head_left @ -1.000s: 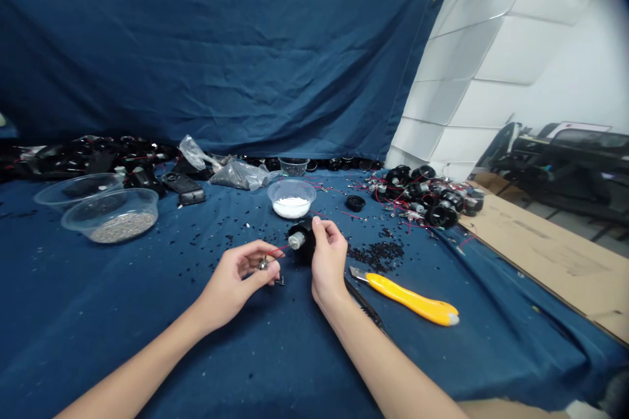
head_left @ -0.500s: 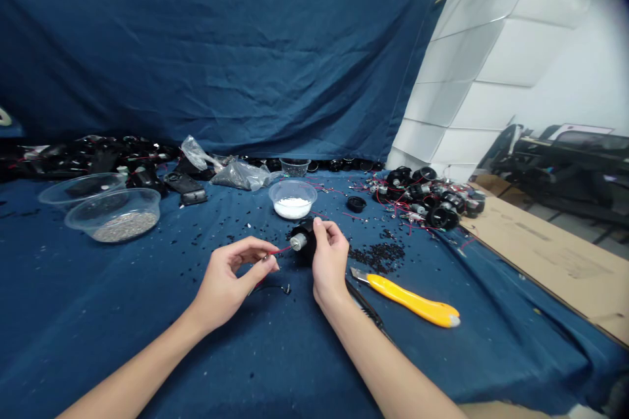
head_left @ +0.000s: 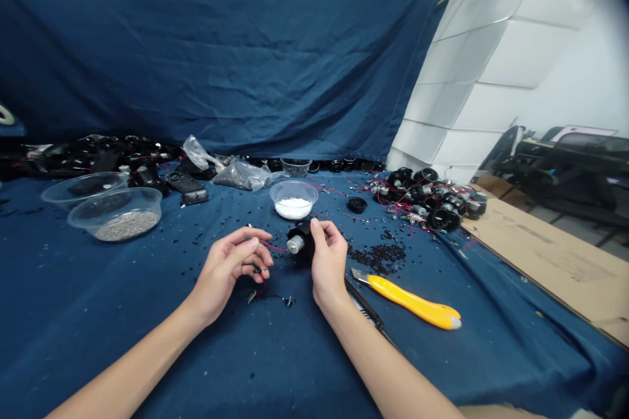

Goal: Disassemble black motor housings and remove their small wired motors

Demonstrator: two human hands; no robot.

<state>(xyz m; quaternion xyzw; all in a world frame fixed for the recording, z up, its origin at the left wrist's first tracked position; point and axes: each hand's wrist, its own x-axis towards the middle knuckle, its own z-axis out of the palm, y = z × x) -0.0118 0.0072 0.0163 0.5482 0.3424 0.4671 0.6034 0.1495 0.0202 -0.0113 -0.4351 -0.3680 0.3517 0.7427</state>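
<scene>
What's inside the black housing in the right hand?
A silver motor pokes out of the black housing, with red wire running from it toward the left hand. What lies deeper cannot be seen; the motor and housing cover it.

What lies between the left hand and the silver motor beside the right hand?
In the head view, a red wire spans the short gap from the left hand to the silver motor.
</scene>
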